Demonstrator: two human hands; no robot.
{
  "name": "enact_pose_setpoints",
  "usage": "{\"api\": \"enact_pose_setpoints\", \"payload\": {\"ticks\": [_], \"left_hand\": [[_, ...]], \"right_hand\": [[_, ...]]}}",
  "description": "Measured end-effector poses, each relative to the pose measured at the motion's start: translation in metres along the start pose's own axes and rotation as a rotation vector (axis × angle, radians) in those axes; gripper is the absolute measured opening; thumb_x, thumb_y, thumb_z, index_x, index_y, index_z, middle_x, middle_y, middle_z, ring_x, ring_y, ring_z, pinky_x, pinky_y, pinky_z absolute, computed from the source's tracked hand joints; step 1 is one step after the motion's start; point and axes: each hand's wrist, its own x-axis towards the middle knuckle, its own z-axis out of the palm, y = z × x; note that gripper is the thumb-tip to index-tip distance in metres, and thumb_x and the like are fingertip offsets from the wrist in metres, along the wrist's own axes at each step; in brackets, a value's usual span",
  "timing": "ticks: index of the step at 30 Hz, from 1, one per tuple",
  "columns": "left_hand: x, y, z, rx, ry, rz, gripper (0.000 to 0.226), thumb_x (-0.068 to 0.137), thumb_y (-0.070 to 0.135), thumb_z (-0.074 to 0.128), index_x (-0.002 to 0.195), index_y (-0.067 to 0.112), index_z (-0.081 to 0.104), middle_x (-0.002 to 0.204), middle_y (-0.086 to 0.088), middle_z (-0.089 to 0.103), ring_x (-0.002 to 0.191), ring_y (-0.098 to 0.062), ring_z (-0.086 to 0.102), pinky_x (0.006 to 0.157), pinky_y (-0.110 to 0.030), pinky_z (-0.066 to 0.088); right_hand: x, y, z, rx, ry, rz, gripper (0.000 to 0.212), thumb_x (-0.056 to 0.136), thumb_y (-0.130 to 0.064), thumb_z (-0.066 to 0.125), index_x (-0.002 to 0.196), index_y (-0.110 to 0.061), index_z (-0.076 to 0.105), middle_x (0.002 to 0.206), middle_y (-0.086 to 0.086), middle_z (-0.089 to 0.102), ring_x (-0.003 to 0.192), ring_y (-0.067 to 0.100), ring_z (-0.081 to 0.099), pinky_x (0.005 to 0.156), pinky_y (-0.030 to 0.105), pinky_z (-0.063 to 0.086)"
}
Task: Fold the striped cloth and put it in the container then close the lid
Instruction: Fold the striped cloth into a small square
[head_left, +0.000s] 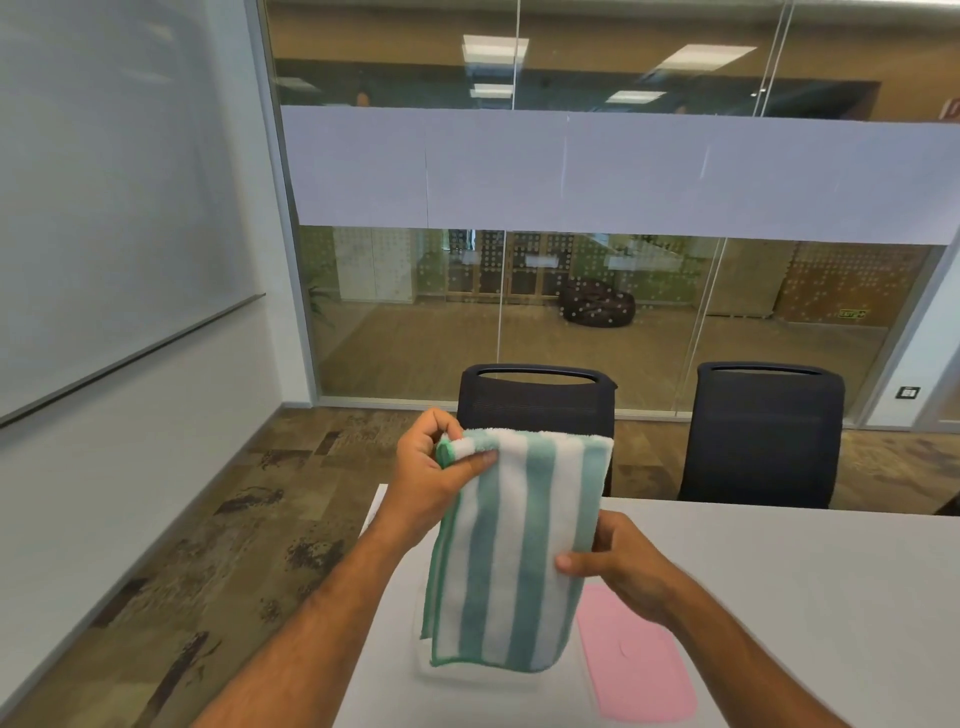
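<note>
- The left hand (431, 478) pinches the top corner of the green-and-white striped terry cloth (511, 545), so it hangs flat for folding.
- The right hand (618, 566) fingers grip its right edge above the desk (805, 571).

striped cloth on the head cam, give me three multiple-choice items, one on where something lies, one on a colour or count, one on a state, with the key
1. Where does the pink lid lie?
A. on the table, right of the hanging cloth
B. on a chair
C. on the floor

2. What colours are the striped cloth?
A. red and black
B. green and white
C. plain yellow

3. What state is the cloth in?
A. spread flat on the table
B. held up in the air by both hands
C. shut inside the container

Key:
1 A, the lid rests flat on the white table beside the cloth's lower right edge.
2 B, green and white stripes run down it.
3 B, the left hand pinches its top corner and the right hand grips its right edge.
</note>
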Motion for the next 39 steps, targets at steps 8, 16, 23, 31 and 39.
{"api": "enact_pose_setpoints", "payload": {"ticks": [8, 16, 23, 31, 39], "left_hand": [[0.009, -0.008, -0.004, -0.217, 0.126, -0.438, 0.069, 0.071, 0.019, 0.088, 0.127, 0.022, 0.048, 0.123, -0.014, 0.062, 0.098, -0.025, 0.070, 0.082, -0.042, 0.060], [-0.030, -0.051, -0.010, -0.479, -0.175, -0.914, 0.096, 0.065, 0.086, 0.056, 0.114, 0.005, 0.070, 0.094, -0.012, 0.070, 0.081, -0.027, 0.067, 0.076, -0.037, 0.056], [-0.048, -0.049, -0.004, -0.529, -0.332, -0.759, 0.072, 0.058, 0.028, 0.093, 0.120, 0.003, 0.067, 0.117, -0.023, 0.071, 0.101, -0.036, 0.070, 0.084, -0.045, 0.059], [-0.028, -0.031, -0.015, -0.217, -0.292, -0.643, 0.047, 0.073, -0.005, 0.078, 0.114, 0.015, 0.069, 0.112, -0.015, 0.075, 0.099, -0.034, 0.071, 0.097, -0.056, 0.052], [-0.024, -0.027, -0.010, -0.175, -0.260, -0.436, 0.037, 0.081, -0.014, 0.067, 0.096, 0.018, 0.078, 0.099, -0.005, 0.078, 0.091, -0.026, 0.071, 0.079, -0.045, 0.059]], "right_hand": [[-0.004, -0.005, 0.011, 0.302, -0.098, 0.026, 0.046, 0.073, -0.005, 0.071, 0.118, -0.001, 0.064, 0.119, 0.025, 0.066, 0.108, 0.045, 0.062, 0.091, 0.055, 0.054], [-0.009, -0.007, 0.016, 0.434, -0.035, 0.040, 0.044, 0.075, 0.001, 0.068, 0.118, -0.004, 0.065, 0.121, 0.026, 0.065, 0.104, 0.045, 0.064, 0.083, 0.054, 0.057], [-0.009, -0.008, 0.011, 0.376, 0.073, 0.078, 0.044, 0.079, 0.004, 0.065, 0.122, -0.004, 0.061, 0.122, 0.025, 0.065, 0.110, 0.048, 0.061, 0.094, 0.064, 0.048], [-0.015, -0.018, -0.002, 0.007, 0.250, 0.141, 0.031, 0.085, -0.003, 0.067, 0.114, -0.013, 0.068, 0.107, 0.010, 0.076, 0.099, 0.034, 0.071, 0.090, 0.060, 0.053], [-0.017, -0.029, -0.010, -0.033, 0.316, 0.038, 0.029, 0.084, 0.014, 0.056, 0.095, -0.004, 0.076, 0.098, 0.016, 0.076, 0.099, 0.039, 0.069, 0.085, 0.054, 0.057]]}}
